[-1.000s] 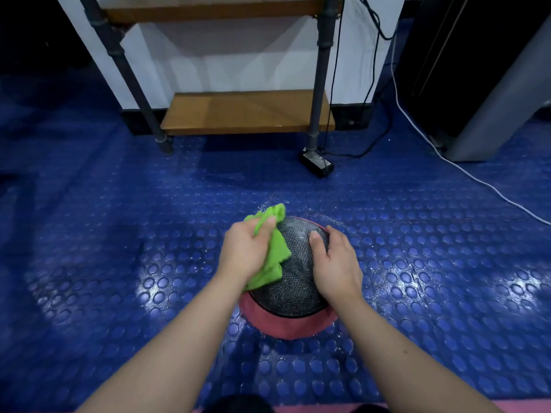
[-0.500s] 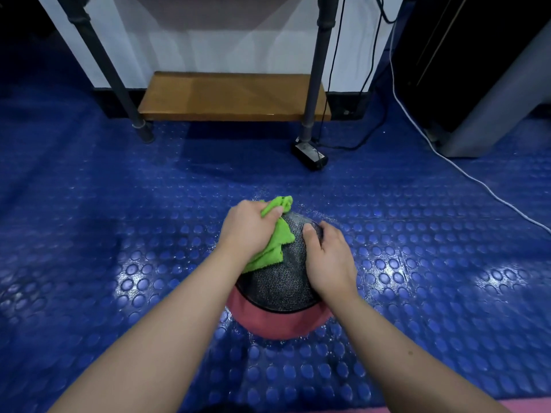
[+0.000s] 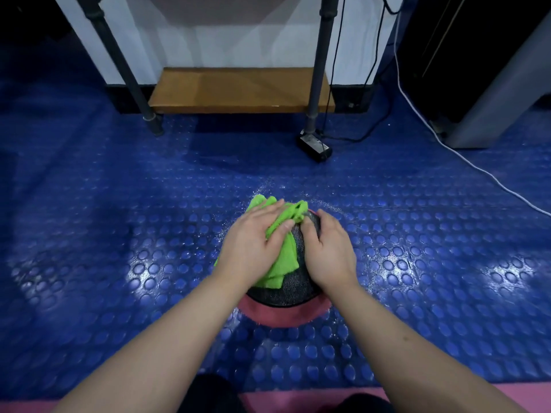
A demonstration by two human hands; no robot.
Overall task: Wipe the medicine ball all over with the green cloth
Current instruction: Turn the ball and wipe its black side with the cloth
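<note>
The medicine ball (image 3: 293,286) sits on the blue studded floor in the middle of the view, dark textured grey on top with a pink lower band. The green cloth (image 3: 281,260) lies crumpled over its upper left side and reaches past the far edge. My left hand (image 3: 253,244) presses flat on the cloth, thumb hooked over a fold. My right hand (image 3: 328,248) cups the ball's right side with fingers curled over the top, touching the cloth's far end. Both hands hide most of the ball's top.
A wooden shelf (image 3: 238,90) on dark pipe legs (image 3: 316,84) stands against the white wall ahead. A small black box (image 3: 316,146) with cables lies by the right leg. A white cable (image 3: 465,159) crosses the floor at right beside a grey cabinet (image 3: 501,93). A pink mat edge (image 3: 298,397) runs along the bottom.
My left hand has pushed the cloth up and over toward the far top of the ball and flattened on it. My right hand stays on the right side. The view tilted down slightly.
</note>
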